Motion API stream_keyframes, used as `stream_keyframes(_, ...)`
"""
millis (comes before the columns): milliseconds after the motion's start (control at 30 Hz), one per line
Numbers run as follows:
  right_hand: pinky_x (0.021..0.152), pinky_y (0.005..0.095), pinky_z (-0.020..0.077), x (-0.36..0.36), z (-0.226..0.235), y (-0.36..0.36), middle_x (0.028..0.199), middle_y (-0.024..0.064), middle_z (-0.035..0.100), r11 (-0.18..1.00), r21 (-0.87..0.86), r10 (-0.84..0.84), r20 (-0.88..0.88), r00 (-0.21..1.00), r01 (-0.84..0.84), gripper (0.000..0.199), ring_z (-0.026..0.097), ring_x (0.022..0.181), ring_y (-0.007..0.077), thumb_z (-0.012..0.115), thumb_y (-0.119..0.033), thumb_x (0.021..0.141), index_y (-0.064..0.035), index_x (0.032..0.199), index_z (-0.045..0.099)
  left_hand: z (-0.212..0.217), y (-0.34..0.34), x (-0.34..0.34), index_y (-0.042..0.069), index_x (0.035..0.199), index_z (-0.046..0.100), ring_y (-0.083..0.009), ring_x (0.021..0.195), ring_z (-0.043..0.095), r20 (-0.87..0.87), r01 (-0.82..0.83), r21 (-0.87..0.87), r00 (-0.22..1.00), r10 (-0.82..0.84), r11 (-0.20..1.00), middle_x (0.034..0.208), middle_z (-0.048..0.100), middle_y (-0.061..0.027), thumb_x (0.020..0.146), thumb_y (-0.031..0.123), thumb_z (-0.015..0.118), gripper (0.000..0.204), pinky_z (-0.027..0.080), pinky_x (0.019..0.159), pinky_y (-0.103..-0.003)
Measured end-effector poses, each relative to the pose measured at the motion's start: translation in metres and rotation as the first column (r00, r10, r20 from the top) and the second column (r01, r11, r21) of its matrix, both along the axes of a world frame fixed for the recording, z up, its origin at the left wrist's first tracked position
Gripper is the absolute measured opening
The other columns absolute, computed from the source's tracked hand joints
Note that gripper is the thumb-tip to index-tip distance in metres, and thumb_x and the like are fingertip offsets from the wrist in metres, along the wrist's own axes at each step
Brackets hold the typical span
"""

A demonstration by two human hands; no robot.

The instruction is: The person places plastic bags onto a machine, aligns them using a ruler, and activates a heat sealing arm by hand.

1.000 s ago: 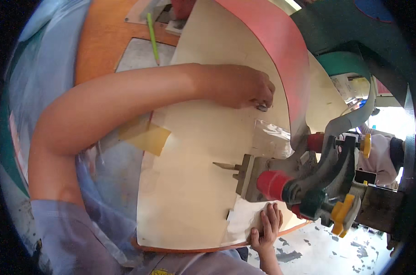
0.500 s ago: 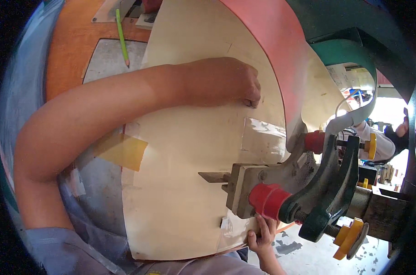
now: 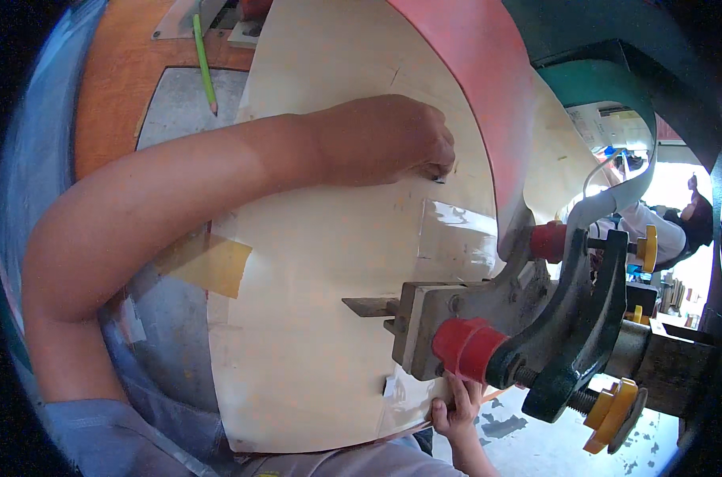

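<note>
So the main piece here is a big pale cream board (image 3: 321, 334), thin and flat, lying across the grey surface (image 3: 178, 111) with its near edge curving round toward the bottom of the view. It's smooth and a bit glossy, with a shiny clear patch right of the middle. A few small dark pencil ticks show on the far part. Its right side tucks under a red-faced panel (image 3: 472, 103), and the near right corner hangs past the surface edge.
</note>
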State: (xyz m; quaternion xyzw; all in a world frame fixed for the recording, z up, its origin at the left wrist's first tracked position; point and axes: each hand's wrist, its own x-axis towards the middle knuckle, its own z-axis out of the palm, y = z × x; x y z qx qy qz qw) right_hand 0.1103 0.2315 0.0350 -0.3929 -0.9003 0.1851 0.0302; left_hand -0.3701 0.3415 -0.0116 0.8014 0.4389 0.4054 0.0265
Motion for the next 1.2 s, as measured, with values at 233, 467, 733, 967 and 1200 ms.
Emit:
stream_keyframes(233, 0.102, 0.0590, 0.0423, 0.016, -0.015, 0.006, 0.118, 0.0258, 0.070, 0.989, 0.120, 0.086, -0.033, 0.996, -0.082, 0.056, 0.063, 0.109, 0.0465, 0.063, -0.043, 0.097, 0.0064, 0.124, 0.071, -0.001, 0.000, -0.001, 0.004, 0.095, 0.078, -0.0346, 0.099, 0.071, -0.020, 0.005, 0.003, 1.000, -0.005, 1.000, 0.097, 0.075, -0.0136, 0.091, 0.009, 0.070, 0.011, 0.058, 0.093, -0.046)
stream_keyframes(467, 0.103, 0.0598, 0.0420, 0.001, -0.003, -0.003, 0.119, 0.0260, 0.070, 1.000, 0.000, -0.027, -0.024, 0.999, 0.027, 0.055, 0.063, 0.111, 0.0472, 0.064, -0.040, 0.095, 0.0063, 0.126, 0.070, 0.001, -0.001, -0.003, 0.003, 0.093, 0.079, -0.0341, 0.098, 0.072, 0.067, 0.049, -0.046, 0.997, -0.046, 0.998, 0.094, 0.074, -0.0134, 0.092, 0.012, 0.071, 0.012, 0.057, 0.091, -0.046)
stream_keyframes(733, 0.105, 0.0601, 0.0419, 0.006, -0.003, -0.002, 0.120, 0.0260, 0.069, 1.000, -0.015, -0.026, -0.001, 1.000, 0.026, 0.055, 0.063, 0.113, 0.0478, 0.066, -0.038, 0.093, 0.0060, 0.126, 0.070, 0.006, -0.002, -0.007, 0.003, 0.093, 0.078, -0.0338, 0.099, 0.071, 0.043, 0.098, -0.014, 0.994, -0.098, 0.995, 0.097, 0.074, -0.0122, 0.092, 0.012, 0.072, 0.011, 0.057, 0.091, -0.046)
stream_keyframes(967, 0.105, 0.0607, 0.0422, 0.000, 0.002, 0.000, 0.122, 0.0261, 0.069, 0.996, -0.064, -0.060, 0.080, 0.995, 0.065, 0.056, 0.062, 0.114, 0.0485, 0.066, -0.037, 0.092, 0.0061, 0.128, 0.070, 0.011, -0.005, -0.005, 0.003, 0.090, 0.076, -0.0355, 0.099, 0.070, -0.106, 0.036, 0.038, 0.994, -0.032, 0.999, 0.099, 0.073, -0.0135, 0.093, 0.011, 0.070, 0.010, 0.057, 0.090, -0.047)
stream_keyframes(1200, 0.104, 0.0599, 0.0433, 0.010, -0.007, -0.001, 0.122, 0.0263, 0.070, 1.000, -0.012, 0.000, -0.037, 0.999, 0.000, 0.058, 0.062, 0.115, 0.0490, 0.065, -0.039, 0.093, 0.0053, 0.130, 0.070, 0.000, -0.002, 0.000, 0.003, 0.091, 0.076, -0.0366, 0.091, 0.072, 0.032, -0.011, 0.030, 0.999, 0.010, 0.999, 0.093, 0.075, -0.0146, 0.092, 0.013, 0.072, 0.011, 0.058, 0.086, -0.047)
